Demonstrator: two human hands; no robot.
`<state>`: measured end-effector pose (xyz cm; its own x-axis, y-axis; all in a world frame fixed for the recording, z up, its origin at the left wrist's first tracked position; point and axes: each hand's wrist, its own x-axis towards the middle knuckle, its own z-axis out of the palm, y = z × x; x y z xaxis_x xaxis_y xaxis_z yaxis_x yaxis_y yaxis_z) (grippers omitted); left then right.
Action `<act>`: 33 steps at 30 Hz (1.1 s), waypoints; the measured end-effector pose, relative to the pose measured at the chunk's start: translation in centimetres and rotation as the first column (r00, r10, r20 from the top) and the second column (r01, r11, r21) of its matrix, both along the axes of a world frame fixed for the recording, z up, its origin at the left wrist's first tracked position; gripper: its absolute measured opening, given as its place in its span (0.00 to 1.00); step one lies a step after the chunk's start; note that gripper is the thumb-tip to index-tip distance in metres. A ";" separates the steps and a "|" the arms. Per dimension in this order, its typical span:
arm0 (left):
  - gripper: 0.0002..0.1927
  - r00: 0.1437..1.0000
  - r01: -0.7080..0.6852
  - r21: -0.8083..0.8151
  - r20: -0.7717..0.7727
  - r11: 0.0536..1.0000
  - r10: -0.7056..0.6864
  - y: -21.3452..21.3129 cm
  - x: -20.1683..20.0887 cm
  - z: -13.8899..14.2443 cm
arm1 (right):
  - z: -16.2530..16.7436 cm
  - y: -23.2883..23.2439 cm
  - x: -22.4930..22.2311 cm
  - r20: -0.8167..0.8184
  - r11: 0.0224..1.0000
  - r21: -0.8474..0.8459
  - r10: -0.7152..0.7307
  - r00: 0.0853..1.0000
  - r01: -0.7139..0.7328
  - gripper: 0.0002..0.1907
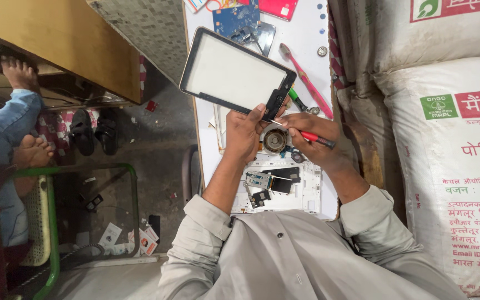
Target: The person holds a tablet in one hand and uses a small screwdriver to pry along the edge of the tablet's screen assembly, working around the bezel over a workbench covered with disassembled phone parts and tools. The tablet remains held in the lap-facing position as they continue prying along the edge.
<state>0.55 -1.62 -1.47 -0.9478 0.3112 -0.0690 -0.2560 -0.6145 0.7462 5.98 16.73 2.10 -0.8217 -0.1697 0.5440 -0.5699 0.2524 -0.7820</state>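
My left hand [244, 133] grips the near corner of a tablet touch panel [234, 72], a black frame with a pale middle, held tilted above a white table [312, 33]. My right hand [313, 136] holds a red-handled screwdriver [318, 139]. Its thin tip touches the panel's black edge strip close to my left thumb. Under both hands lies the opened white tablet shell [306, 191] with small circuit boards and a black part inside. A round metal part [275, 140] sits between my hands.
A pink toothbrush [306, 80], a green-handled tool [297, 100], a blue circuit board [234, 19] and a red case [278, 8] lie farther up the table. White printed sacks [451, 139] stand to the right. Another person's bare feet [29, 150], sandals [93, 130] and a green chair [51, 222] are left.
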 end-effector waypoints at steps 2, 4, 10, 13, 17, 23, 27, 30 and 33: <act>0.15 1.000 0.000 0.005 -0.021 1.000 0.000 0.0 0.1 0.3 | 0.0 -0.1 0.0 -0.002 1.000 -0.005 -0.005 1.000 0.005 0.05; 0.15 1.000 -0.004 0.000 0.001 1.000 0.004 0.0 0.1 0.3 | 0.0 -0.2 0.0 0.025 0.999 -0.026 -0.024 0.999 0.025 0.05; 0.15 1.000 -0.024 0.014 -0.005 1.000 0.024 0.1 0.0 0.0 | -0.1 0.0 -0.1 0.021 0.999 -0.027 -0.038 0.999 0.039 0.06; 0.15 1.000 -0.001 0.026 0.009 1.000 0.001 0.0 0.0 0.3 | -0.3 0.1 -0.2 -0.019 0.999 0.031 -0.015 1.000 0.016 0.05; 0.15 1.000 -0.006 0.001 -0.017 1.000 0.006 0.1 0.1 1.0 | -0.6 -0.2 -0.3 -0.001 0.996 -0.080 -0.047 0.999 0.047 0.06; 0.16 1.000 -0.018 0.005 0.001 1.000 0.018 0.1 0.1 1.5 | -0.3 0.0 -0.2 -0.008 0.999 -0.021 -0.042 0.999 0.042 0.06; 0.16 1.000 0.005 0.036 0.006 0.999 -0.005 0.0 0.1 1.3 | 0.1 0.0 -0.3 0.002 0.999 -0.033 -0.041 0.999 0.041 0.06; 0.15 1.000 -0.022 0.024 0.009 0.999 0.022 0.2 0.0 1.1 | 0.3 -0.3 -0.2 -0.013 0.997 -0.047 -0.068 0.998 0.067 0.07; 0.14 0.999 -0.037 0.039 0.021 0.999 0.036 0.1 -0.1 0.8 | 0.4 -0.4 -0.2 -0.022 0.997 -0.003 -0.074 0.997 0.074 0.07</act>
